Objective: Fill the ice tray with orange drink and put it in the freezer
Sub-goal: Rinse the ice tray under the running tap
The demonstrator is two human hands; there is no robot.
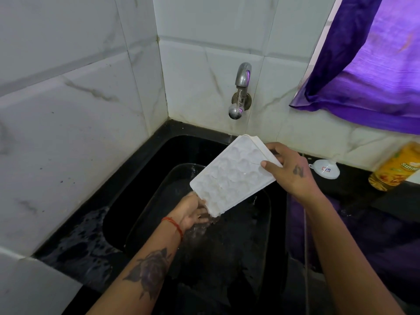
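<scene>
A white ice tray (229, 176) with round cups is held tilted over the black sink (159, 178), its low corner toward me, and water runs off that corner. My right hand (288, 169) grips the tray's upper right end, thumb on top. My left hand (193, 211) is under the low corner, wet, touching or supporting it; its fingers are partly hidden by the tray. A thin stream falls from the metal tap (241, 92) above. An orange bottle (395, 167) stands on the counter at the right.
A clear plastic tub (159, 201) sits in the sink below the tray. A white funnel (325, 170) lies on the black counter beside the bottle. White tiled walls close the corner. A purple curtain (372, 64) hangs at upper right, and purple cloth lies by the sink's right edge.
</scene>
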